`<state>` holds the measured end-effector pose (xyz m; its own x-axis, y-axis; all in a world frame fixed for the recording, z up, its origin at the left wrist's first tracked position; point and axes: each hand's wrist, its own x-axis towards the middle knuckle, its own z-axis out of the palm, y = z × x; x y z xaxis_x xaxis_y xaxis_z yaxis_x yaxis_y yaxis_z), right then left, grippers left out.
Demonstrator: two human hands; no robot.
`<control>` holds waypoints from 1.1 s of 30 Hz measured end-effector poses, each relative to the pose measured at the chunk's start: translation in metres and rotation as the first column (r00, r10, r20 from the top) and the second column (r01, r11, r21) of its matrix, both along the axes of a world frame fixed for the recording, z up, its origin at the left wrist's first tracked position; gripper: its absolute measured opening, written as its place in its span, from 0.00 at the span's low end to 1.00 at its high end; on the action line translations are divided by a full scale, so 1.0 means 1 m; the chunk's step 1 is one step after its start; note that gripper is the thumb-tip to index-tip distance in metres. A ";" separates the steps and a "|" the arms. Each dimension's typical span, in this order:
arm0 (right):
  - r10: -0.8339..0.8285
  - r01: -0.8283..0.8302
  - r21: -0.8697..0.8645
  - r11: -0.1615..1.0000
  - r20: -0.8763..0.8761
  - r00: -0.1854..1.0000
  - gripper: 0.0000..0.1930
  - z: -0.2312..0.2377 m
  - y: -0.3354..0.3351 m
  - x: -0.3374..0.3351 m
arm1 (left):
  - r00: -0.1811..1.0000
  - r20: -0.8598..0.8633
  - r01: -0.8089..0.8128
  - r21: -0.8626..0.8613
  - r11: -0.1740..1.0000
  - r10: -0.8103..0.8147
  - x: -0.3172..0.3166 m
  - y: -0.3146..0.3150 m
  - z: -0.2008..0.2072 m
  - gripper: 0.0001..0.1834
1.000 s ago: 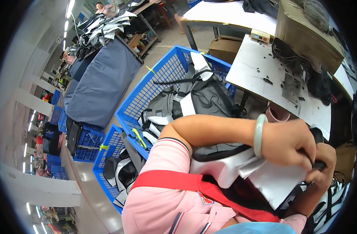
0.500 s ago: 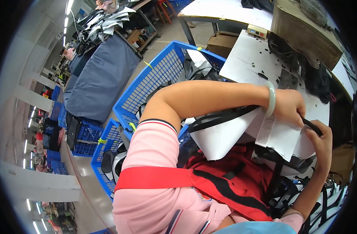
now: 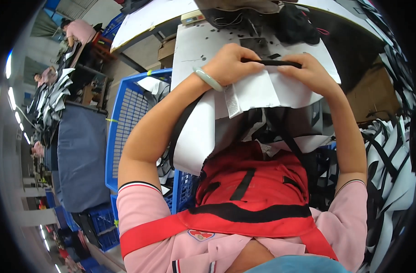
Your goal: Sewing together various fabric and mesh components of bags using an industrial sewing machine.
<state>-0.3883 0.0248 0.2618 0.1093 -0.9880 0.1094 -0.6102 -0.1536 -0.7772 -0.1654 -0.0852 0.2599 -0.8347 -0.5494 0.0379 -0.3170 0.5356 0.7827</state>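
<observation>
Between my two hands runs a black fabric edge strip (image 3: 276, 63) along the top of a white fabric panel (image 3: 258, 88). My left hand (image 3: 237, 66), with a pale bangle at its wrist, pinches the strip's left end between thumb and fingers. The other end is pinched by my right hand (image 3: 310, 75). A white printed label (image 3: 233, 101) hangs on the panel beside my left wrist. More of the piece, with grey cloth and black straps, droops below the table edge over my red apron (image 3: 262, 191).
Just beyond my hands, a white worktable (image 3: 189, 54) carries dark scraps and what looks like a sewing machine (image 3: 239, 11). Blue plastic crates (image 3: 119, 136) with fabric pieces stand at left. Black-and-white pieces (image 3: 385, 154) are heaped at right. A person in pink (image 3: 78, 32) works far left.
The view has swung right. My hands have moved apart along the black strip, which is now stretched between them, and the white panel faces me more squarely.
</observation>
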 end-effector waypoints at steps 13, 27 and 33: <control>-0.162 0.161 -0.032 0.986 -0.032 0.986 0.26 -0.013 -0.043 -0.011 | 0.989 -0.045 -0.140 0.082 0.987 0.144 -0.023 -0.046 -0.016 0.17; -0.087 0.089 0.105 0.991 -0.024 0.996 0.33 -0.016 -0.068 -0.025 | 0.985 -0.081 -0.155 -0.010 0.988 0.153 -0.037 -0.077 -0.030 0.18; -0.065 0.067 0.042 0.997 -0.055 0.996 0.37 -0.015 -0.084 -0.028 | 0.982 -0.106 -0.161 -0.027 0.987 0.157 -0.040 -0.096 -0.032 0.17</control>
